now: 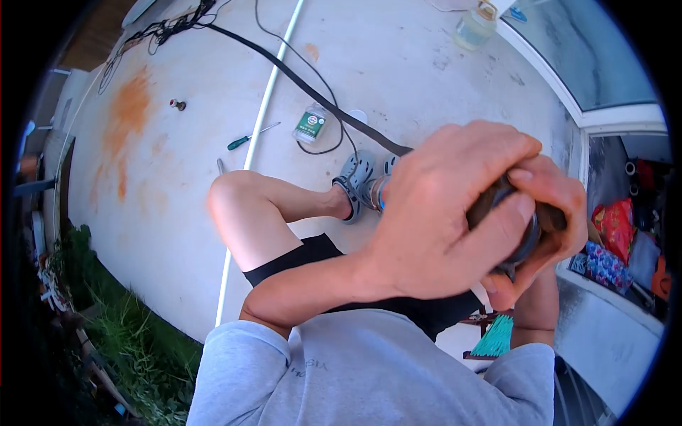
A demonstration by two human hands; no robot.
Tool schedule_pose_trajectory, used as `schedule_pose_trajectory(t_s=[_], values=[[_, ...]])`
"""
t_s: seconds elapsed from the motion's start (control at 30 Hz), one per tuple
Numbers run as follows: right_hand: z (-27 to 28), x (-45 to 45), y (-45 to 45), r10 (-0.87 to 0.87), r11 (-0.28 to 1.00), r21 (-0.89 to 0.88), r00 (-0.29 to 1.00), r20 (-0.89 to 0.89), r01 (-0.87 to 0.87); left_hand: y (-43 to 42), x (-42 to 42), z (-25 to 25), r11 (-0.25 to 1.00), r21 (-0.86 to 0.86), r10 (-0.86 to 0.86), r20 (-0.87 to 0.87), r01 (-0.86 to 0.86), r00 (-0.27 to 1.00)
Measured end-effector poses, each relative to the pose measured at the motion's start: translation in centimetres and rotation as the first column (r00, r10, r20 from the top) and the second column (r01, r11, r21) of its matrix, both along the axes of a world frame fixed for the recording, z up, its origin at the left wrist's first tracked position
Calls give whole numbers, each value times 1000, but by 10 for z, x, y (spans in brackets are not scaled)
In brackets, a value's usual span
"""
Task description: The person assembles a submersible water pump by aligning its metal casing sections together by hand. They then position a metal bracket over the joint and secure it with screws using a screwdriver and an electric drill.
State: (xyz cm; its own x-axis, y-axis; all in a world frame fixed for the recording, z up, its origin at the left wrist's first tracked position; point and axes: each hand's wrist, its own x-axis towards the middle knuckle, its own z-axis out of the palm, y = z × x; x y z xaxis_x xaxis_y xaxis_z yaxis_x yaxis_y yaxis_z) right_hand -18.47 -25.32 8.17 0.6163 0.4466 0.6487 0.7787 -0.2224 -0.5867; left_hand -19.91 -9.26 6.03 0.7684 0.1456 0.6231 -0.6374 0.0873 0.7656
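Close to the camera, right of centre, my left hand (440,213) is wrapped over a dark, rounded object (526,248). On the far side of the same object, my right hand (561,199) curls its fingers around it. The two hands touch each other, and most of the object is hidden between them. It looks dark and glossy along one curved edge; what it is I cannot make out. A flat black strap or cable (305,82) runs from the upper left and passes out of sight behind my left hand.
On the concrete floor (192,234) lie a green screwdriver (241,142), a green-labelled clear container (310,124), a small fitting (177,104) and a long white pipe (268,92). A liquid-filled jug (476,27) stands upper right, by a glass door (590,57). Grass (135,341) grows lower left.
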Motion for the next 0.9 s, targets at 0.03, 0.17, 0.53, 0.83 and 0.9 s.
schedule_pose_trajectory(t_s=[0.03, 0.17, 0.53, 0.83, 0.9], values=[[6, 4, -3, 105, 994, -25, 993, -59, -107, -3, 0, 1, 999, -19, 33, 38, -32, 999], [3, -18, 1, -153, 984, -92, 987, -40, 149, -2, -6, 8, 996, -42, 81, -1, -81, 997], [-26, -12, 26, -243, 941, 201, 957, -157, 272, -30, -22, 19, 896, -169, 393, -127, -410, 911], [-38, -13, 28, -210, 937, 240, 958, -196, 255, -44, -23, 18, 817, -196, 502, -218, -542, 837], [-40, -11, 28, -212, 933, 249, 956, -204, 261, -53, 8, -6, 321, -8, 940, 121, -947, 318]])
